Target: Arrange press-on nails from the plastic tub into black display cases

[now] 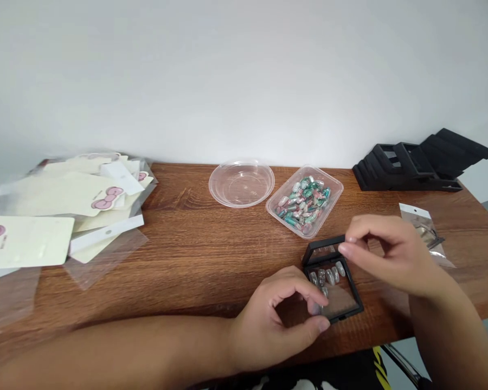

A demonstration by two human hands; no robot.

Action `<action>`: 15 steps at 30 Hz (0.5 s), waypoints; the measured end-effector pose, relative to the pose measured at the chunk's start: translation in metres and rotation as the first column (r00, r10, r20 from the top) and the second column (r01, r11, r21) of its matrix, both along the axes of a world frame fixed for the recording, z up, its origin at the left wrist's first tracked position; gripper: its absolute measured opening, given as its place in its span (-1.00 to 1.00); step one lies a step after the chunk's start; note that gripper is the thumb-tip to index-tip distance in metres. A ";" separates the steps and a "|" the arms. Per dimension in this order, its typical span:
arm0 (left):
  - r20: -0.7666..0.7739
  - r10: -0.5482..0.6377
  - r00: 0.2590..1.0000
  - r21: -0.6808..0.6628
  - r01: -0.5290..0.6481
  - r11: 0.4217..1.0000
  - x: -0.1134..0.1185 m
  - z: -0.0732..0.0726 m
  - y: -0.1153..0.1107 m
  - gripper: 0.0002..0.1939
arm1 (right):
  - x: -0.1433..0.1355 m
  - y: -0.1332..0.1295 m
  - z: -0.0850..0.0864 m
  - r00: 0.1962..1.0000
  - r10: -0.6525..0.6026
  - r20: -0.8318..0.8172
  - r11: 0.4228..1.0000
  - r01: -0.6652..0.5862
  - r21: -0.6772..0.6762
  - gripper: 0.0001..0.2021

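Observation:
A small black display case (352,287) with a clear window lies on the table, its lid (308,252) raised. Inside it, several silvery false nails (329,277) sit in a row along the back, with another below them at the left. My left hand (282,314) curls around the front left corner of the case, thumb at the front edge and fingers over the left side. My right hand (394,252) is closed at the right corner of the lid, thumb and index finger pinched there; the fingertips partly cover that corner.
Behind the case stands a clear tub (337,189) of colourful false nails, beside a round clear lid (242,187). Black cases (410,165) are piled at the back right, near a small clear packet (423,222). Cream cards (65,192) and plastic sleeves cover the left.

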State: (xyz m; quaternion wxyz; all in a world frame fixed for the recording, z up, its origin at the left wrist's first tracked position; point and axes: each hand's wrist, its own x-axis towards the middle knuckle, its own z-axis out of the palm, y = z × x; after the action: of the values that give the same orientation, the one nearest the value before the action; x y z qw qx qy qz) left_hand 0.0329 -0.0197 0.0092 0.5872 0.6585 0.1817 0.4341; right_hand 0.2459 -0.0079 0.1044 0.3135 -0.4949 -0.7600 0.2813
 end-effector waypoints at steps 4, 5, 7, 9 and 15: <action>0.015 0.020 1.000 0.002 -0.020 1.000 0.001 0.000 0.003 -0.83 | 0.000 0.032 0.003 0.996 -0.072 0.048 0.997 0.072 -0.001 -0.81; 0.011 0.023 1.000 0.003 -0.023 1.000 0.001 0.000 0.004 -0.84 | 0.000 0.040 0.003 0.995 -0.082 0.058 0.997 0.082 -0.003 -0.81; 0.006 0.022 1.000 0.013 -0.022 1.000 0.001 0.000 0.007 -0.86 | -0.002 0.054 0.001 0.996 -0.072 0.043 0.997 0.073 -0.023 -0.79; 0.005 0.018 1.000 0.032 -0.018 0.999 0.001 0.000 0.009 -0.88 | -0.004 0.067 0.000 0.999 -0.041 -0.008 0.997 0.041 -0.059 -0.78; 0.001 0.028 1.000 0.058 -0.028 0.998 0.002 -0.002 0.012 -0.92 | -0.010 0.089 0.002 0.979 0.053 0.196 0.989 -0.024 -0.149 -0.75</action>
State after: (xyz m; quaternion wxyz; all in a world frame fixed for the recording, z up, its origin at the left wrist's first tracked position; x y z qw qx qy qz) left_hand 0.0346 -0.0074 0.0067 0.5619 0.6727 0.1781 0.4473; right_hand 0.2364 0.0814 0.1063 0.1933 -0.5275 -0.7743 0.2913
